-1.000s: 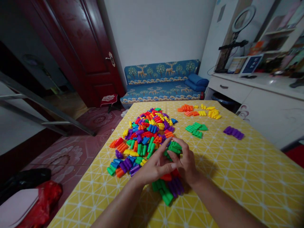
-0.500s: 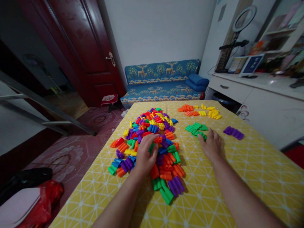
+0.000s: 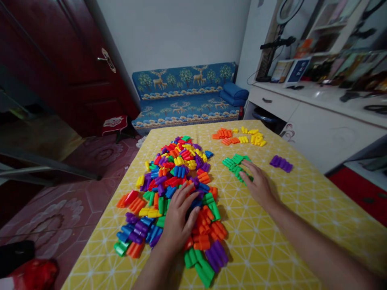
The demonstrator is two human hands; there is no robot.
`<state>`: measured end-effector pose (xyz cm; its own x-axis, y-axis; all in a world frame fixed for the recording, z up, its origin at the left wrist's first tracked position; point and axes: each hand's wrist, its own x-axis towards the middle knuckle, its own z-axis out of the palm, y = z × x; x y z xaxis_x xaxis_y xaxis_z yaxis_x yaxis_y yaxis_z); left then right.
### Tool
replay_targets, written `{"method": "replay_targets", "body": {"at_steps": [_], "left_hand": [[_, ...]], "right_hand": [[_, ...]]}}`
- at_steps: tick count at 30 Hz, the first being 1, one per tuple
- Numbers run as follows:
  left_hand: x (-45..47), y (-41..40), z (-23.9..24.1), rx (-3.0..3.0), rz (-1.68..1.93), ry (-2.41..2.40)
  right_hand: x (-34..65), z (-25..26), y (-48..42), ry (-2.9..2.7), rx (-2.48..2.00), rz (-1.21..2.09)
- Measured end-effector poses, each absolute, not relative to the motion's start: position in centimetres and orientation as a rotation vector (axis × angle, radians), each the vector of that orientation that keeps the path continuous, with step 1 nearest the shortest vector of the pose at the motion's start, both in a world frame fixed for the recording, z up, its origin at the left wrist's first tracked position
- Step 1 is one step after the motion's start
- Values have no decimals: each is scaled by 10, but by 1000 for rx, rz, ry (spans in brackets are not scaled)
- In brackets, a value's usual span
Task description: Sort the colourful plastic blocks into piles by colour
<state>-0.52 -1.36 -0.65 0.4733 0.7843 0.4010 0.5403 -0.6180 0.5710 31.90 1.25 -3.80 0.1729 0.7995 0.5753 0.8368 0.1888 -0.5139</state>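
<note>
My left hand (image 3: 179, 217) rests over the near part of a mixed pile of colourful plastic building pieces (image 3: 177, 161), fingers spread and nothing visible in its grasp. Under and around it lie orange, green, blue and purple pieces, some hidden by the hand. My right hand (image 3: 256, 183) reaches to a small group of green plastic pieces (image 3: 234, 164), its fingers stretched out and apart at the group's right edge. Whether the fingertips press on a piece is hard to see.
Beyond the green group lie orange pieces (image 3: 223, 133) and yellow pieces (image 3: 256, 139). Purple pieces (image 3: 281, 163) sit to the right on the yellow patterned tablecloth (image 3: 254, 249). A blue sofa (image 3: 184, 100) stands behind the table, a white cabinet (image 3: 329, 129) at right.
The view has shifted, so the table things sit further left. My left hand has come back nearer and its fingers have spread out. The right hand stays by the green pieces.
</note>
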Motion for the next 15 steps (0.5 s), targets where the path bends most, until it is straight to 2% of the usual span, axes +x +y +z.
{"method": "replay_targets", "body": {"at_steps": [7, 11, 15], "left_hand": [[-8, -16, -9, 2432, 839, 1175], [-9, -15, -2, 2491, 809, 1214], [-10, -11, -3, 2550, 838, 1200]], "right_hand": [[404, -1, 102, -1863, -1803, -181], [429, -4, 157, -2029, -1837, -301], [439, -13, 188, -2103, -1865, -255]]}}
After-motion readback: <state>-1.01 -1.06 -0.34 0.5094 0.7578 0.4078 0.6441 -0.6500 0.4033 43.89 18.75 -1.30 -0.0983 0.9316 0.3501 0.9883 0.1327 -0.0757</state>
